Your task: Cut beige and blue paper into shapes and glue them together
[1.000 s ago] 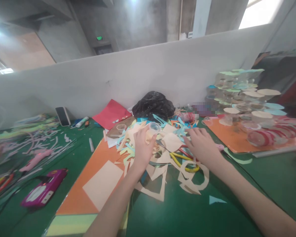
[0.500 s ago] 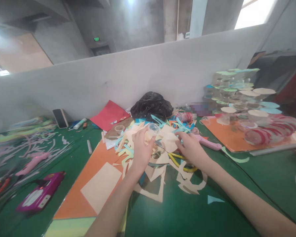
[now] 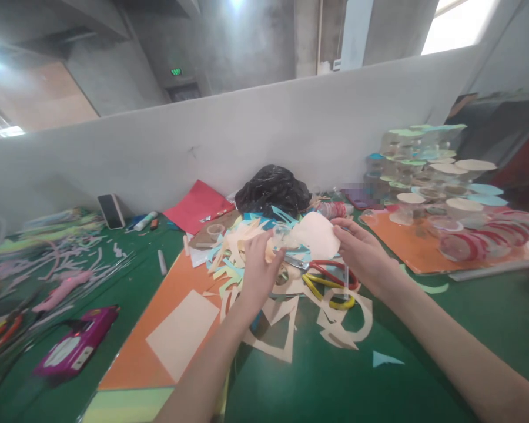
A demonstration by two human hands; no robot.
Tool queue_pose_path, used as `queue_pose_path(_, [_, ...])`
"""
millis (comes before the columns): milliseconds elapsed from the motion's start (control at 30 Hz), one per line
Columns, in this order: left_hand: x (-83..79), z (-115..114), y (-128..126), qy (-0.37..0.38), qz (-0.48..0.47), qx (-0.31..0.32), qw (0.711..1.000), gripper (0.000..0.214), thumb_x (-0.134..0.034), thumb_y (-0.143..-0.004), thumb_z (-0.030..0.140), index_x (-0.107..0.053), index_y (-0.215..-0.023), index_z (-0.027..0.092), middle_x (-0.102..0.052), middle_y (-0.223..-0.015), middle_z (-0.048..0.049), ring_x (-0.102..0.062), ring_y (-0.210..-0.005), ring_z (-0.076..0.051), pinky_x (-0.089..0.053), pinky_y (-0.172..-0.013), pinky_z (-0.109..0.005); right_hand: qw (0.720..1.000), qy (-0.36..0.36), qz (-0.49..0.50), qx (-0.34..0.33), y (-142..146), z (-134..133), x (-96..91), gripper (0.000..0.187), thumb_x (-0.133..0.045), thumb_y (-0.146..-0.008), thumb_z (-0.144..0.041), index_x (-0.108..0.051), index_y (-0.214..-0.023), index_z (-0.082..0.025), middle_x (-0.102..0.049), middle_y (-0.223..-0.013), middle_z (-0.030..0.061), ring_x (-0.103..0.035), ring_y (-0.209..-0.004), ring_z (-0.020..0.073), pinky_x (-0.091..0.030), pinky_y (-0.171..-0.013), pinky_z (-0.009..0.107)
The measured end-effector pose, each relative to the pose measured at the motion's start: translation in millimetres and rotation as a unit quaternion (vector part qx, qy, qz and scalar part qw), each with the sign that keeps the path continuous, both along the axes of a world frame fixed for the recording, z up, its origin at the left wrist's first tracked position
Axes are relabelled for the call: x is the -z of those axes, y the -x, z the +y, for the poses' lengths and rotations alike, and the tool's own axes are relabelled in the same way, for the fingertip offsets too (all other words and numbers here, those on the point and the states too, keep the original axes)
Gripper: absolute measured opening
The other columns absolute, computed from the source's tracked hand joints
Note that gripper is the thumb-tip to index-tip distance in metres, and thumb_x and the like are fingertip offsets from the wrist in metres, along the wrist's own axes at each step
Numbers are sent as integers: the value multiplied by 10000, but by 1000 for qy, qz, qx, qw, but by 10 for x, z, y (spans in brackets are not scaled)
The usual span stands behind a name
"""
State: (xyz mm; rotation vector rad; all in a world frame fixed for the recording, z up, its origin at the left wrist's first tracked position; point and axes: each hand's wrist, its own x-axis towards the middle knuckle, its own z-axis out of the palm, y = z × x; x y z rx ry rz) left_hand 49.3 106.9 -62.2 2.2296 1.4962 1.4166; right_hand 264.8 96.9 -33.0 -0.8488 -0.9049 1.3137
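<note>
My left hand [image 3: 259, 264] is closed around a small clear plastic cup [image 3: 283, 232], held over the heap of paper scraps. Between the thumb and fingers of my right hand [image 3: 365, 254] is a cream paper piece with a rounded edge [image 3: 316, 234], raised close beside the cup. Whether paper and cup touch, I cannot tell. Beneath them, scissors [image 3: 330, 281] with red and yellow handles lie on cream and blue paper offcuts [image 3: 286, 336].
Behind the scraps sits a black plastic bag [image 3: 271, 189]. Tiers of clear cups and paper discs [image 3: 423, 155] stand at right, beside a red-striped bottle [image 3: 480, 239]. On the left are a pink glue gun [image 3: 64, 291], a purple device [image 3: 78, 341] and a phone [image 3: 110, 211].
My right hand has risen from the scraps and moved right, lifting the cream paper piece. The red scissor handle now shows. My left hand with the cup has shifted slightly right.
</note>
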Motion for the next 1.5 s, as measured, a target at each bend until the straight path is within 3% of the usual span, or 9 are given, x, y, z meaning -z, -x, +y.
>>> queue_pose_path(300, [-48,-147,-188,-15,66,44,997,270,-587,-912,304,-537,-1157,203,-628,-1103,-74,-483,-1074,-243,-423,-931,-391,1000,-2,-20,21,87,49,159,343,-793,-686,-488,-589,-833,-253,-537,-748,-48,-492,-668,119,-418,-608,237])
queue_pose_path(533, [-60,-185,-244,19,66,49,996,152,-599,-900,325,-550,-974,201,-589,-960,-51,-461,-994,-239,-434,-883,-380,993,-2,-99,61,150,-10,129,344,-755,-693,-518,-581,-807,-245,-542,-774,-25,-533,-751,165,-458,-656,278])
queue_pose_path(933, [-77,-197,-246,28,49,52,997,189,-594,-898,315,-561,-1052,212,-601,-992,-56,-468,-1021,-252,-437,-892,-398,981,-26,-184,56,167,-34,134,271,-678,-753,-481,-578,-844,-245,-586,-876,22,-583,-836,206,-542,-661,320])
queue_pose_path(1500, [-22,-167,-222,6,68,52,996,225,-584,-907,310,-564,-1097,191,-609,-1045,-72,-474,-1038,-242,-435,-911,-390,969,-41,-241,41,203,-33,175,206,-618,-789,-427,-575,-880,-247,-586,-833,4,-579,-709,166,-546,-601,309])
